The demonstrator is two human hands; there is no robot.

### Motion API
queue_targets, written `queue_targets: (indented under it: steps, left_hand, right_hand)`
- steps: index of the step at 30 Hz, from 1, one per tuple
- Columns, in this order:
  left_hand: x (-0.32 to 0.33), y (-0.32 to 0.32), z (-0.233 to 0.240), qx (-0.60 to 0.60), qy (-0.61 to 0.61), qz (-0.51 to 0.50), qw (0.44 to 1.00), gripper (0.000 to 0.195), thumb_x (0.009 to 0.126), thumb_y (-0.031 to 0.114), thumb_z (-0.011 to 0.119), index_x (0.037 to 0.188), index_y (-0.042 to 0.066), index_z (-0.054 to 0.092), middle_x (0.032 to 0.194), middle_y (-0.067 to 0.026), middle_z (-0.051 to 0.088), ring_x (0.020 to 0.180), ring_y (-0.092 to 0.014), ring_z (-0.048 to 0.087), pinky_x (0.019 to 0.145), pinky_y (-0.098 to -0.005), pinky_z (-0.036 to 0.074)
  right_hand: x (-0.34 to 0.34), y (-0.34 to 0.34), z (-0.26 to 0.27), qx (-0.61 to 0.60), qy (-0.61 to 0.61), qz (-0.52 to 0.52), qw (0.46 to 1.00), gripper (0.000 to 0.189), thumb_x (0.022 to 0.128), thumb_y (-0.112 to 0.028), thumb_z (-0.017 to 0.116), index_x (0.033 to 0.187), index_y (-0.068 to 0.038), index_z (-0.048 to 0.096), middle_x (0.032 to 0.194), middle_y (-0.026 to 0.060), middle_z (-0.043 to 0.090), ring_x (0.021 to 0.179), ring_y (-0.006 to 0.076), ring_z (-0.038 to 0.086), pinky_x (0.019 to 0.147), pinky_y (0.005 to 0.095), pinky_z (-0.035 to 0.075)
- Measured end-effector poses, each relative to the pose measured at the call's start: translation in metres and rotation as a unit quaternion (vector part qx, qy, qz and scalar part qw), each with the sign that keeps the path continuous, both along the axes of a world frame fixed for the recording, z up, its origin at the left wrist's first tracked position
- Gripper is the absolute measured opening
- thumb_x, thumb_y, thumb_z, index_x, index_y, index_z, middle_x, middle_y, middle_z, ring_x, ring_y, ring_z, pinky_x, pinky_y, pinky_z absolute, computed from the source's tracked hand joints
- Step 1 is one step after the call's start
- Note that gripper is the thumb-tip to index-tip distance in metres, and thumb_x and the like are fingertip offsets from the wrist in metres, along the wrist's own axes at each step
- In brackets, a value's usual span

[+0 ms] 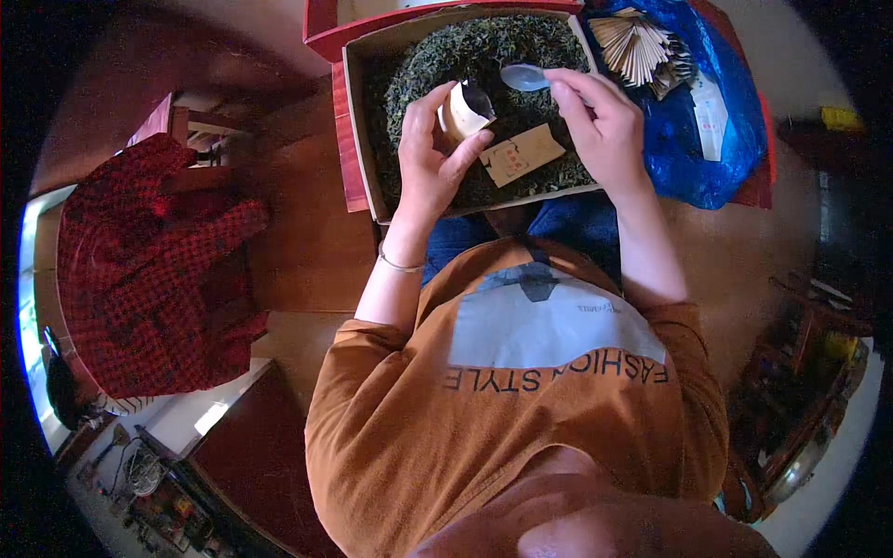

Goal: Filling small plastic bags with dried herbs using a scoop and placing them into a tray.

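My left hand (432,143) holds a small kraft-paper packet (464,115) upright, its mouth open and dark inside. Between the fingers and thumb of my right hand (603,122) is a spoon (524,77), its bowl pointing left towards the packet but apart from it. Whether the spoon carries anything, I cannot tell. Both hands are over a shallow cardboard box (359,132) heaped with dried dark green leaves (446,52). A second flat paper packet (522,155) with red printing lies on the leaves between my hands.
Right of the box, a blue plastic bag (725,167) holds fanned-out paper packets (631,49) and a white printed packet (709,118). A red box (324,31) stands behind the leaf box. Red checked cloth (160,272) hangs over furniture at left.
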State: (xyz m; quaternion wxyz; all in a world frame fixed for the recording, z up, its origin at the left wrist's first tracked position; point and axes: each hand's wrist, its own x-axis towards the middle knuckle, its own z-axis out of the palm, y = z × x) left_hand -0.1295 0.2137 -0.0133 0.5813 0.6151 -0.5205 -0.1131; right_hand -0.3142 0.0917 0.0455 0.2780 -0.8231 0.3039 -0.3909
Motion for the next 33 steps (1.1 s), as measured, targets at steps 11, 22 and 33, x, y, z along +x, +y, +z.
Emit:
queue_targets:
  steps: [11, 22, 33]
  left_hand:
    - [-0.001, 0.0, 0.001, -0.008, 0.019, -0.006, 1.0, 0.062, 0.08, 0.018, 0.087, 0.133, 0.005, 0.06, 0.117, -0.0123, 0.062, 0.106, -0.025, 0.063, 0.09, -0.0346, 0.052]
    - [-0.001, -0.001, 0.001, 0.002, -0.024, -0.004, 1.0, 0.064, 0.077, 0.018, 0.089, 0.134, 0.006, 0.06, 0.116, -0.0136, 0.064, 0.106, -0.028, 0.064, 0.091, -0.0357, 0.052]
    - [-0.002, 0.0, -0.001, 0.021, 0.021, -0.016, 0.999, 0.065, 0.077, 0.018, 0.088, 0.134, 0.006, 0.06, 0.115, -0.0125, 0.065, 0.103, -0.028, 0.064, 0.089, -0.0359, 0.052]
  right_hand:
    - [0.008, -0.008, -0.064, 0.168, 0.108, 0.036, 0.979, 0.019, 0.098, -0.012, 0.063, 0.11, -0.002, 0.074, 0.093, 0.0095, 0.077, 0.08, 0.0172, 0.073, 0.072, 0.0306, 0.056]
    - [-0.005, -0.018, -0.032, 0.391, -0.079, -0.007, 0.917, 0.023, 0.1, -0.025, 0.065, 0.109, -0.006, 0.076, 0.083, -0.0013, 0.068, 0.066, 0.0052, 0.06, 0.057, 0.0187, 0.041]
    - [0.0, 0.018, 0.015, -0.013, -0.044, 0.088, 0.995, 0.015, 0.098, -0.005, 0.065, 0.11, -0.001, 0.074, 0.092, 0.007, 0.072, 0.076, 0.0109, 0.066, 0.068, 0.0236, 0.052]
